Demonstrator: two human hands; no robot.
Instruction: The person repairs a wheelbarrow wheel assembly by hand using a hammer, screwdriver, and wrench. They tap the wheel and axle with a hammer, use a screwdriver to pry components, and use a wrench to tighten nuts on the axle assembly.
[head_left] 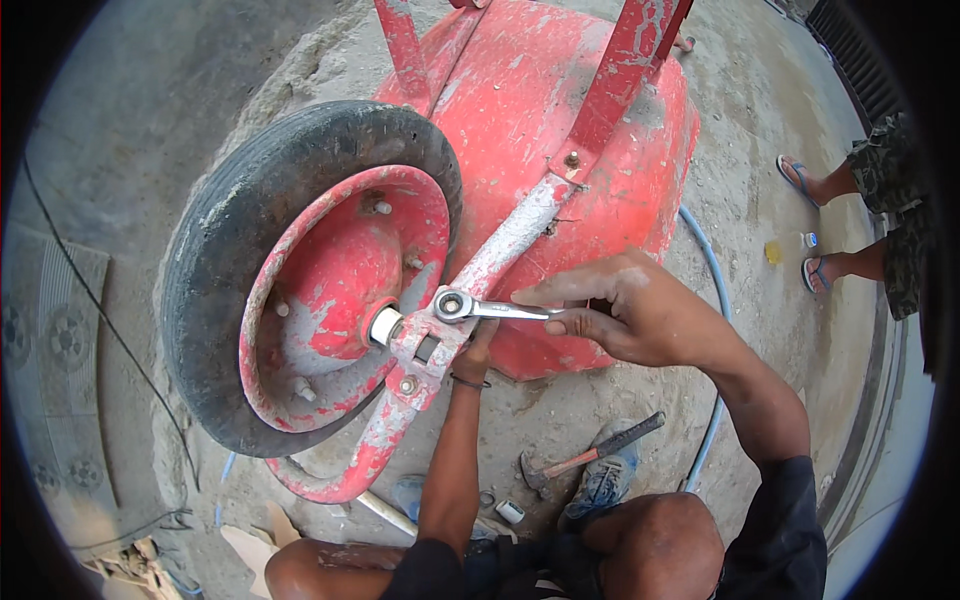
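Observation:
A ratchet ring wrench (505, 310) lies across the axle bracket (425, 350) of an upturned red wheelbarrow (600, 255), its ring end over a bolt there. My right hand (620, 305) pinches the wrench's other end between thumb and fingers. My left hand (480, 345) reaches up under the bracket beside the frame tube (510, 235); its fingers are hidden behind the metal. To the left of the bracket stands the wheel (350, 280), with a black tyre and a red hub. A second bolt (407, 384) sits lower on the same bracket.
A hammer (590, 455) lies on the ground by my shoe, near a small white object (510, 512). A blue hose (712, 300) runs along the right. Another person's legs (850, 225) and a bottle of yellow liquid (785, 250) are further right. Cardboard (255, 550) lies lower left.

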